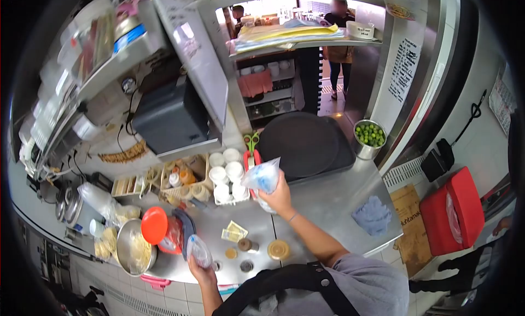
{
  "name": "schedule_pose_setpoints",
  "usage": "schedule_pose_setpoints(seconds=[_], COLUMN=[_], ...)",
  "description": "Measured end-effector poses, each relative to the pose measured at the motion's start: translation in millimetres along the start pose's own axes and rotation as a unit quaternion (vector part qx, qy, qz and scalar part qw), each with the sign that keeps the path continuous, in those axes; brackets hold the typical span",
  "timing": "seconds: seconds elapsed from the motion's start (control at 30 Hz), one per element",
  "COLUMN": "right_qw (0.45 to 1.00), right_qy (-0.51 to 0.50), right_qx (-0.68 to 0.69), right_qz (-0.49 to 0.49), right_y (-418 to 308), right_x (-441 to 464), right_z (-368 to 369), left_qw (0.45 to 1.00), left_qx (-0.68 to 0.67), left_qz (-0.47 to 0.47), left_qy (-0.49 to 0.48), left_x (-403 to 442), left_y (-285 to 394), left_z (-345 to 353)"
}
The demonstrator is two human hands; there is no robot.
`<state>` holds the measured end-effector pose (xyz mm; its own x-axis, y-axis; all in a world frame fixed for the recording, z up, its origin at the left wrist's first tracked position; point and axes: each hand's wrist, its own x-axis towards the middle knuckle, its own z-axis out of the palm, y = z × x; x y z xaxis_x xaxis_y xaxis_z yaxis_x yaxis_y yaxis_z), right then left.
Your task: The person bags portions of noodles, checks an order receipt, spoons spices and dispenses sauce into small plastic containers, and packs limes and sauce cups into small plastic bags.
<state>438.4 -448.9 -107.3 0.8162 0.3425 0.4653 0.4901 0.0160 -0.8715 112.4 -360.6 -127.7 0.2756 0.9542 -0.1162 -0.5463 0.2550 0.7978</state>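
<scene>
Your left hand (202, 271) grips clear plastic (199, 251), your right hand (278, 197) a bluish bag (263, 175) — slack grip could drop either onto the worktop (342, 198).

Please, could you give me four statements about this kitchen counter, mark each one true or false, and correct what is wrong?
1. The right hand holds a see-through item with blue on it. True.
2. The left hand is empty. False: it holds a clear plastic item.
3. Green fruits fill a metal pot beside the black tray. True.
4. The blue cloth lies on the black tray. False: it lies on the counter.
</scene>
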Motion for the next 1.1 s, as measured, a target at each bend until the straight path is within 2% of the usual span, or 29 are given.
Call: schedule_pose_setpoints(seconds=[0.07, 0.1, 0.17, 0.23, 0.37, 0.5, 0.57, 0.63, 0.73, 0.87, 0.93, 0.97, 1.07, 1.1], right_qw=[0.997, 0.997, 0.996, 0.981, 0.95, 0.931, 0.935, 0.94, 0.947, 0.947, 0.923, 0.923, 0.87, 0.869], right_qy=[0.036, 0.045, 0.078, 0.184, 0.228, 0.334, 0.327, 0.307, 0.259, 0.255, 0.28, 0.281, 0.343, 0.345], right_qx=[-0.07, -0.063, 0.003, -0.057, -0.215, -0.145, -0.136, -0.142, -0.19, -0.192, -0.262, -0.259, -0.313, -0.309], right_qz=[-0.004, -0.01, 0.037, -0.014, 0.006, 0.025, 0.022, 0.037, 0.01, 0.025, -0.038, -0.043, -0.169, -0.172], right_y=[12, 14, 17, 43, 53, 67, 81, 84, 89, 82, 70, 57, 7, -10], right_x=[0, 4, 12, 16, 26, 45, 53, 55, 48, 44, 44, 46, 57, 70], right_z=[1, -3, -27, -43, -88, -130, -149, -153, -144, -144, -149, -153, -165, -162], left_qw=[1.0, 1.0, 1.0, 0.999, 0.997, 0.998, 0.996, 0.996, 0.997, 0.998, 0.999, 0.999, 1.0, 1.0], left_qx=[-0.002, -0.007, 0.008, 0.029, 0.064, 0.063, 0.071, 0.061, 0.045, 0.021, 0.014, 0.011, 0.017, 0.015], left_qz=[-0.008, -0.01, 0.0, -0.014, -0.038, -0.021, -0.032, -0.049, -0.057, -0.043, -0.031, -0.027, -0.008, -0.004], left_qy=[0.008, 0.006, 0.021, 0.021, 0.013, -0.002, -0.04, -0.039, -0.037, -0.042, -0.033, -0.034, 0.002, 0.0], left_x=[7, 14, 15, 22, 40, 39, 41, 41, 38, 28, 22, 19, 14, 14], left_y=[-6, -8, -6, -9, -11, -10, -14, -20, -22, -14, -8, -5, 0, 1], left_z=[-9, -12, 0, 5, 9, 52, 56, 56, 56, 53, 49, 45, 26, 21])
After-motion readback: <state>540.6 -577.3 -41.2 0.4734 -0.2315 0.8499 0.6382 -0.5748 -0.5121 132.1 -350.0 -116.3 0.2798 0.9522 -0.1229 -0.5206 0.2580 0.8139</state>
